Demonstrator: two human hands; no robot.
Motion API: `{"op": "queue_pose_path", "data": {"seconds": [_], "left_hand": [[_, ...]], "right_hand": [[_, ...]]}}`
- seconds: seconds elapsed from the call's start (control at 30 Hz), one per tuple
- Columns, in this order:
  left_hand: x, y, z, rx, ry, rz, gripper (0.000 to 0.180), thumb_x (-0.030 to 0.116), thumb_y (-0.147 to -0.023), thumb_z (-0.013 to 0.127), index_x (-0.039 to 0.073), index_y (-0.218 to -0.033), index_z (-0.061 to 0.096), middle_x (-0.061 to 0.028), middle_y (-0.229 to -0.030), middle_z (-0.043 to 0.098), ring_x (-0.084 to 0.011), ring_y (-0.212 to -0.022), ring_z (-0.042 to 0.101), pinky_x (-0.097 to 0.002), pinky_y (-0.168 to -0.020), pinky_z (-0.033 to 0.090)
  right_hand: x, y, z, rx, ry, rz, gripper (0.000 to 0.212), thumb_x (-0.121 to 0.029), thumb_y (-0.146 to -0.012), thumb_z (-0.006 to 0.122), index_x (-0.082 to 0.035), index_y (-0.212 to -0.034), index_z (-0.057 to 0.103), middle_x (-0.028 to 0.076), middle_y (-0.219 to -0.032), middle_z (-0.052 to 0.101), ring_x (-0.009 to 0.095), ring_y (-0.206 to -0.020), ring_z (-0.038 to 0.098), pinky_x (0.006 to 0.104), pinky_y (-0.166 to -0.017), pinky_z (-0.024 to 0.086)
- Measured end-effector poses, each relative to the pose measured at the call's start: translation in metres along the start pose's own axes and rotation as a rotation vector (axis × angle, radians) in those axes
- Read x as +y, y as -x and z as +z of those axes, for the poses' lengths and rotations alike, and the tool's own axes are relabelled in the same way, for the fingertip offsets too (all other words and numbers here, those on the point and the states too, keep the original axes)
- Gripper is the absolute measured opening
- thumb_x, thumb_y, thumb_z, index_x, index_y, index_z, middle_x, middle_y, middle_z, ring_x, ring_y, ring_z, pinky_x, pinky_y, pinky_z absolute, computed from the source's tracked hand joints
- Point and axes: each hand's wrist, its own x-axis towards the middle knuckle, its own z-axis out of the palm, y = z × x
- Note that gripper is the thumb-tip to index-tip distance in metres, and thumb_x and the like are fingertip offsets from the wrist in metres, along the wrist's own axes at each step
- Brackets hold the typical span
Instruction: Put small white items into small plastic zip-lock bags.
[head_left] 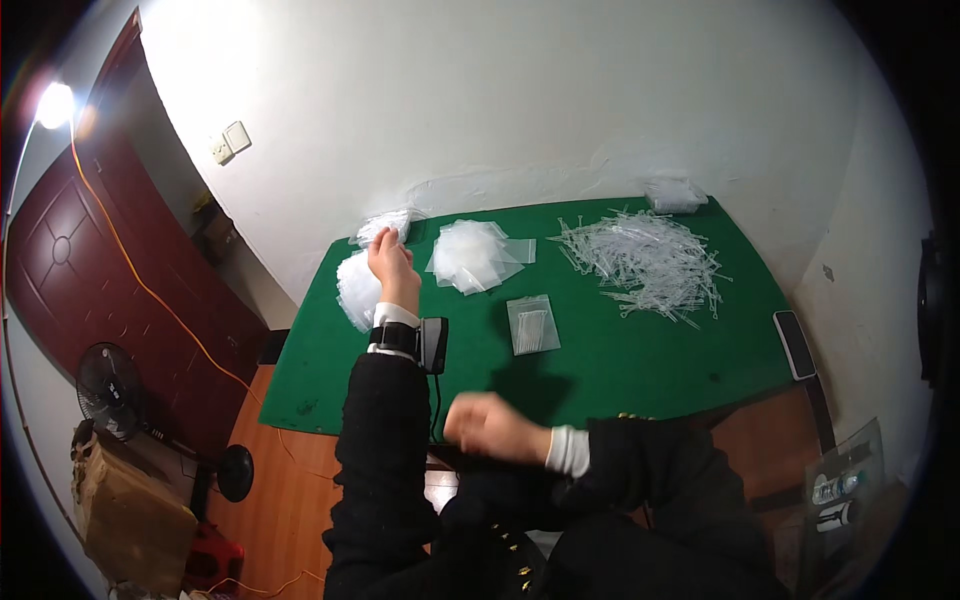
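Observation:
My left hand (pixel 394 268) reaches over the far left of the green table, fingers drawn together. It is nearest to a stack of filled clear bags (pixel 385 224) and a fanned pile of flat plastic bags (pixel 357 290); whatever it holds is hidden. My right hand (pixel 490 428) is low at the table's near edge, blurred by motion, its fingers hard to read. Between the hands and the back lies a clear zip bag (pixel 533 325) with several thin white sticks side by side in it. Beyond it spreads a heap of empty zip bags (pixel 474 257).
A big loose heap of thin clear plastic sticks (pixel 650 260) covers the right of the green tabletop (pixel 640 370). A clear box (pixel 675 194) stands behind it. A phone (pixel 795 345) lies at the right edge. A fan (pixel 110 390) and cardboard box (pixel 130 525) stand at left.

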Motion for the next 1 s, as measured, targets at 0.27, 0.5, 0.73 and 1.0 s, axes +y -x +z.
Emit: {"op": "queue_pose_path", "data": {"seconds": [0.27, 0.5, 0.73, 1.0], "left_hand": [[0.005, 0.020, 0.026, -0.208, -0.072, 0.382, 0.015, 0.003, -0.079, 0.057, 0.005, -0.093, 0.054, 0.0003, -0.078, 0.052, -0.0050, -0.056, 0.041, -0.0189, -0.048, 0.034], [0.015, 0.032, 0.034, -0.258, -0.353, 0.903, 0.012, 0.003, -0.078, 0.057, 0.003, -0.089, 0.054, -0.0007, -0.077, 0.052, -0.0067, -0.060, 0.046, -0.0219, -0.053, 0.039], [0.019, 0.061, 0.038, -0.458, -0.695, 1.163, 0.010, 0.004, -0.078, 0.057, 0.004, -0.088, 0.054, -0.0004, -0.076, 0.052, -0.0075, -0.058, 0.045, -0.0217, -0.052, 0.039], [0.007, 0.055, 0.021, -0.334, -0.078, 0.053, 0.008, 0.002, -0.078, 0.056, 0.005, -0.086, 0.055, 0.0019, -0.073, 0.051, -0.0051, -0.056, 0.044, -0.0197, -0.050, 0.036]], "right_hand": [[-0.022, -0.056, -0.034, 0.384, 0.097, 0.069, 0.046, -0.046, -0.077, 0.062, -0.001, -0.084, 0.055, 0.003, -0.072, 0.056, 0.009, -0.056, 0.050, 0.0237, -0.044, 0.042], [-0.005, -0.042, -0.006, 0.365, -0.070, 0.131, 0.038, -0.038, -0.082, 0.060, -0.001, -0.088, 0.056, 0.005, -0.077, 0.058, 0.011, -0.058, 0.053, 0.0246, -0.048, 0.045], [-0.003, -0.036, 0.007, 0.390, -0.145, 0.088, 0.037, -0.038, -0.084, 0.058, -0.001, -0.089, 0.056, 0.006, -0.079, 0.058, 0.012, -0.058, 0.054, 0.0250, -0.052, 0.047], [-0.004, -0.018, -0.053, 0.304, 0.115, 0.168, 0.039, -0.040, -0.089, 0.048, -0.003, -0.096, 0.054, 0.006, -0.085, 0.059, 0.012, -0.058, 0.056, 0.0243, -0.052, 0.047]]}}
